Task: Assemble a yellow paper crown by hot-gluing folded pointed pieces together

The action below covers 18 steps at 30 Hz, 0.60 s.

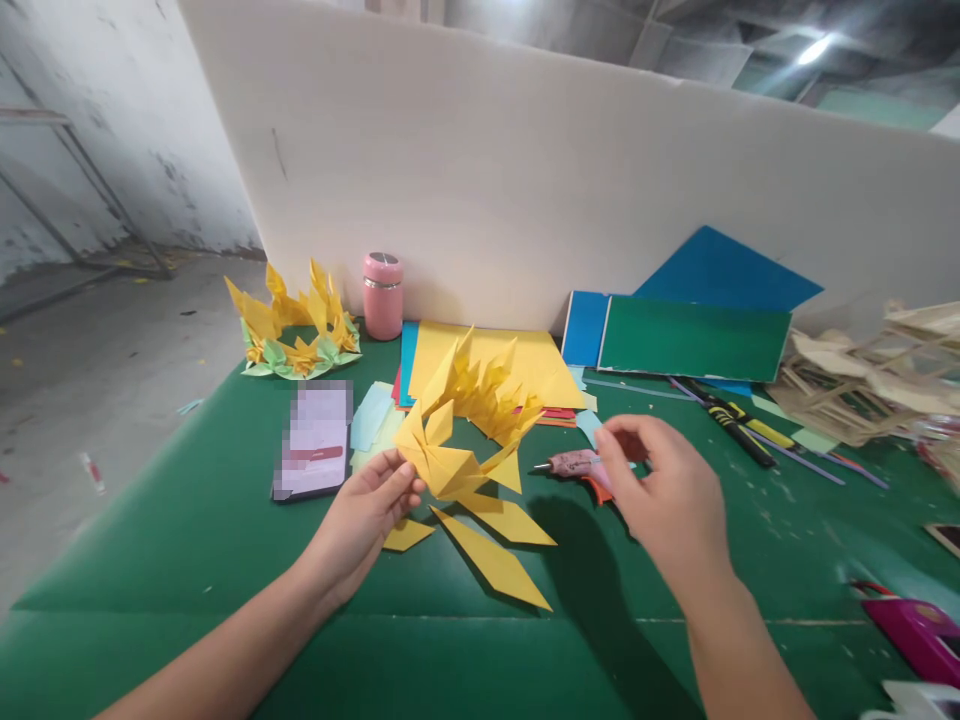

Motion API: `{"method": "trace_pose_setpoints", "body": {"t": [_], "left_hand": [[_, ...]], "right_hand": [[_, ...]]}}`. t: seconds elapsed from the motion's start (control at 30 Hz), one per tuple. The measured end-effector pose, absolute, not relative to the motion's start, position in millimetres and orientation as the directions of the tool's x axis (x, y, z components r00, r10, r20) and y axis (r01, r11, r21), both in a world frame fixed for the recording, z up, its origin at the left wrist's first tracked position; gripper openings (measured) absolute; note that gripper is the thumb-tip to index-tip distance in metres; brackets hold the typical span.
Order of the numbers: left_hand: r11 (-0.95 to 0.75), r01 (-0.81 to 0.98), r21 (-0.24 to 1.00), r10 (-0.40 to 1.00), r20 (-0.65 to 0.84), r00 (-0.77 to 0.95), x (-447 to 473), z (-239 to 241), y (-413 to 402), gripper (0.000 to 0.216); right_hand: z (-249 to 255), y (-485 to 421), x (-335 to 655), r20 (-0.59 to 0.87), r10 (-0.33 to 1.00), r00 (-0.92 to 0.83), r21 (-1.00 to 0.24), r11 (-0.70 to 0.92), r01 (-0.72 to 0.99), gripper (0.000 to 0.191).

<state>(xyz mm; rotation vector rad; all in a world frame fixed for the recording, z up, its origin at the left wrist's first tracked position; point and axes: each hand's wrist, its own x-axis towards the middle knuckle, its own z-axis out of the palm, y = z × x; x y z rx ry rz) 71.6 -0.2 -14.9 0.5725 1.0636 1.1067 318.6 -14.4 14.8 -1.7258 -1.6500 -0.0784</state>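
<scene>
My left hand (371, 510) pinches the near end of a curved chain of folded yellow paper pieces (469, 420), holding it just above the green table (187, 560). My right hand (667, 495) hovers over a pink glue gun (574, 463) that lies on the table with its nozzle pointing left; the fingers are curled close to it, and whether they grip it is unclear. Loose yellow folded paper pieces (499, 545) lie on the table under the chain.
A finished yellow-and-green paper ring (296, 335) sits far left beside a pink cup (382, 295). A phone (315, 440), yellow paper sheets (525, 360), blue and green cardboard (694, 320), pens (739, 425), wooden sticks (862, 380) and a white board (525, 170) surround the work area.
</scene>
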Motion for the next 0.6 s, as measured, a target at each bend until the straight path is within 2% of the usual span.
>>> {"method": "trace_pose_setpoints", "body": {"t": [0.1,0.2,0.33,0.5,0.6], "left_hand": [[0.365,-0.444,0.818,0.917,-0.398,0.019,73.2,-14.7,3.3,0.010],[0.341,-0.457,0.822,0.911,-0.409,-0.056,76.0,-16.1,6.5,0.015],[0.313,-0.455,0.834,0.906,-0.406,-0.121,79.7,-16.2,8.3,0.017],[0.378,-0.434,0.818,0.892,-0.447,-0.067,83.2,-8.6,4.6,0.019],[0.385,-0.431,0.816,0.898,-0.439,-0.031,84.1,-7.0,1.6,0.022]], "right_hand": [[-4.1,-14.2,354.4,0.234,0.896,0.378,-0.471,-0.235,0.850,0.027],[-18.4,-14.5,371.7,-0.018,0.903,0.430,-0.458,-0.390,0.799,0.034],[-25.8,-15.5,375.6,-0.202,0.929,0.310,-0.527,-0.370,0.765,0.036],[-28.1,-17.1,378.5,-0.254,0.935,0.246,-0.634,-0.353,0.688,0.039],[-22.7,-17.3,377.9,-0.293,0.924,0.244,-0.629,-0.379,0.679,0.041]]}}
